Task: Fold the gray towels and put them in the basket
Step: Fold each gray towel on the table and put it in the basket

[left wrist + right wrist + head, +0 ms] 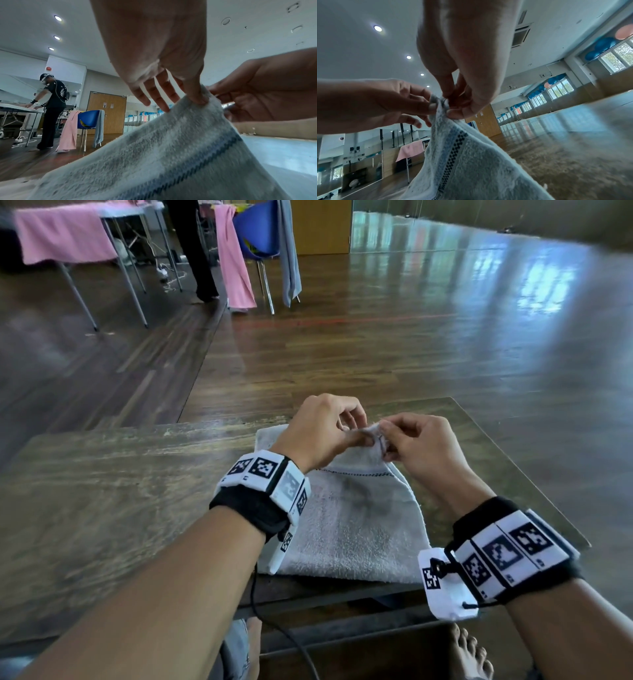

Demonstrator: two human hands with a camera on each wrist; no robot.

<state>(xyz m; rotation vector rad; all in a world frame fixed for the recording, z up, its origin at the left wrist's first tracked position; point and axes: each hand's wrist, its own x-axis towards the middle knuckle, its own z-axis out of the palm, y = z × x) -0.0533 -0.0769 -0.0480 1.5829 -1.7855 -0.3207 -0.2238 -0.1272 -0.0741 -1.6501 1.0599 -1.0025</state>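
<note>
A gray towel (352,525) with a dark patterned stripe lies partly folded on the wooden table (102,491), its far end lifted into a peak. My left hand (329,426) pinches that raised edge between thumb and forefinger, the other fingers spread. My right hand (414,440) pinches the same edge right beside it. In the left wrist view the towel (163,162) rises to the left hand's thumb (197,97), with the right hand (257,94) just behind. In the right wrist view both hands meet at the towel's (471,162) top. No basket is in view.
The table's far edge (342,405) lies just beyond the hands. Across the wood floor stand a blue chair (260,231) draped with a pink towel (233,258) and a gray towel (289,251), a table with a pink cloth (65,234), and a standing person (53,108).
</note>
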